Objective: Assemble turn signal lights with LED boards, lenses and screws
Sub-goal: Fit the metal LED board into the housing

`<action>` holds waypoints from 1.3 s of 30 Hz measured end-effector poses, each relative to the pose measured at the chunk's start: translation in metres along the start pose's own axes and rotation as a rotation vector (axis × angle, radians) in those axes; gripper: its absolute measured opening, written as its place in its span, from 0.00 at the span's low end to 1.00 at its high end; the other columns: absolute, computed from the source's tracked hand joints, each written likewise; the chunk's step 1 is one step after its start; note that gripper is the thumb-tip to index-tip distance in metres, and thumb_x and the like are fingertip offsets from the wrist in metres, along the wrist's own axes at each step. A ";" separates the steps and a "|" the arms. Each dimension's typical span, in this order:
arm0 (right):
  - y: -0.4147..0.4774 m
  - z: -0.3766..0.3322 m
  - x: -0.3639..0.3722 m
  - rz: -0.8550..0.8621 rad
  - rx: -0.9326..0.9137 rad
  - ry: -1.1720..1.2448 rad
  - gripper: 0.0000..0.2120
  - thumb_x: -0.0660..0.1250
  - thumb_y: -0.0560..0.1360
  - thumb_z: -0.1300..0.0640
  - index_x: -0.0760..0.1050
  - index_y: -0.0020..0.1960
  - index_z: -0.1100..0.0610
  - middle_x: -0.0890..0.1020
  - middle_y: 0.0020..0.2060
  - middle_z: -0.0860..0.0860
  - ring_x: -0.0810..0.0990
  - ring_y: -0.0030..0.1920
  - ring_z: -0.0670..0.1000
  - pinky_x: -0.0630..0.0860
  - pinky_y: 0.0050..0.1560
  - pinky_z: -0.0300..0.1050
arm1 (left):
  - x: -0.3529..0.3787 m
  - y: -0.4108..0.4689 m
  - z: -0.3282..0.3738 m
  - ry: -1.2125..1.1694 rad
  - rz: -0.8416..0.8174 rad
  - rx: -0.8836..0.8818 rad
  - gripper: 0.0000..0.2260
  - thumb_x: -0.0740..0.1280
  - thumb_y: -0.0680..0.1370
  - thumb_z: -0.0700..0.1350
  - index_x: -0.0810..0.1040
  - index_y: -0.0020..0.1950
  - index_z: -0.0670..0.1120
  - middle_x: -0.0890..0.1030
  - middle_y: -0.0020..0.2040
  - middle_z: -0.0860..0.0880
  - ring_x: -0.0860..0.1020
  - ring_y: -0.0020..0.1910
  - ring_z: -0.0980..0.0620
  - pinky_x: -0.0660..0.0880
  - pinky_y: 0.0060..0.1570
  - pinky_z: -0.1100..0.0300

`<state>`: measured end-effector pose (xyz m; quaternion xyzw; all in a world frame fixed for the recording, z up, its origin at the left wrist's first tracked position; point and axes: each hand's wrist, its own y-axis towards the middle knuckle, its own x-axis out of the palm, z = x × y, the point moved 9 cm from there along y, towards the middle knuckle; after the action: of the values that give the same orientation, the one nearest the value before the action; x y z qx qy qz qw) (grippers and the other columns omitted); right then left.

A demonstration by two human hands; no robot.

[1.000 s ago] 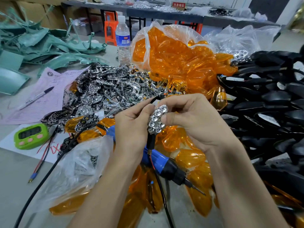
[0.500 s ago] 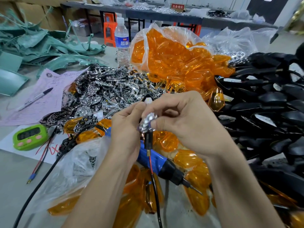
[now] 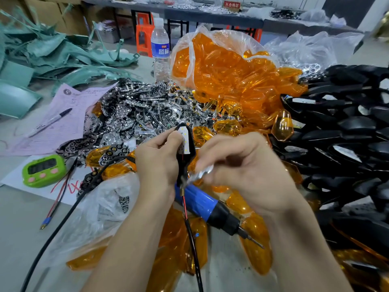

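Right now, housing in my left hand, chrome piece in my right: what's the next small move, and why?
Probably lift the chrome reflector in your right hand onto the white LED board. The board lies bare in the black housing your left hand grips, and the reflector is apart from it, lower down. It is blurred, so its facing is unclear.

- Left grip (image 3: 157, 165): a bare hand, sharp in view, skin creases plain over the knuckles and at the thumb joint.
- Right grip (image 3: 242, 171): bare as well, but its fingertips (image 3: 201, 165) are smeared by blur, so the fine detail there can't be read.
- Left forearm (image 3: 130, 239): bare skin all the way down to the bottom edge.
- Right forearm (image 3: 294, 239): bare too, right to the frame's edge, looking broad in the wide-angle lens.
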<state>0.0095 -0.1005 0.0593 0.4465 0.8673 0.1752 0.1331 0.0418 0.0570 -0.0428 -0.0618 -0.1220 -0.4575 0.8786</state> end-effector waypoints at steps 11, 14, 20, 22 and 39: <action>-0.014 0.064 -0.049 0.626 0.571 0.147 0.15 0.59 0.77 0.70 0.79 0.43 0.54 0.82 0.34 0.51 0.71 0.32 0.49 0.67 0.30 0.44 | 0.015 -0.010 0.012 -0.021 -0.139 0.008 0.10 0.74 0.74 0.45 0.89 0.45 0.61 0.89 0.45 0.53 0.87 0.45 0.54 0.83 0.42 0.55; -0.003 0.056 -0.052 0.589 0.516 -0.203 0.08 0.67 0.77 0.55 0.79 0.39 0.53 0.77 0.31 0.49 0.70 0.31 0.49 0.68 0.32 0.46 | 0.018 -0.012 0.011 -0.022 -0.184 -0.019 0.08 0.74 0.72 0.47 0.90 0.49 0.57 0.89 0.48 0.50 0.86 0.51 0.49 0.84 0.49 0.48; 0.011 0.039 -0.056 0.486 0.412 -0.563 0.03 0.77 0.72 0.52 0.83 0.41 0.48 0.79 0.29 0.45 0.76 0.31 0.45 0.75 0.36 0.50 | 0.034 -0.020 0.010 -0.127 -0.398 -0.118 0.10 0.69 0.79 0.47 0.89 0.54 0.47 0.88 0.48 0.43 0.85 0.45 0.48 0.83 0.44 0.52; 0.011 0.036 -0.061 0.513 0.410 -0.560 0.03 0.77 0.71 0.52 0.84 0.39 0.49 0.82 0.32 0.46 0.80 0.34 0.48 0.79 0.37 0.50 | 0.040 -0.024 0.012 -0.131 -0.491 -0.135 0.13 0.68 0.77 0.48 0.88 0.57 0.48 0.87 0.50 0.42 0.84 0.47 0.46 0.82 0.46 0.51; 0.007 0.031 -0.070 0.629 0.350 -0.439 0.04 0.75 0.69 0.55 0.86 0.40 0.45 0.86 0.36 0.41 0.83 0.33 0.41 0.75 0.28 0.33 | 0.054 -0.039 0.014 -0.016 -0.621 -0.013 0.22 0.68 0.80 0.35 0.80 0.70 0.56 0.86 0.46 0.46 0.85 0.40 0.45 0.81 0.33 0.56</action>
<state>0.0660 -0.1490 0.0398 0.7323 0.6563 -0.0419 0.1769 0.0374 -0.0048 -0.0149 -0.0311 -0.1391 -0.7042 0.6955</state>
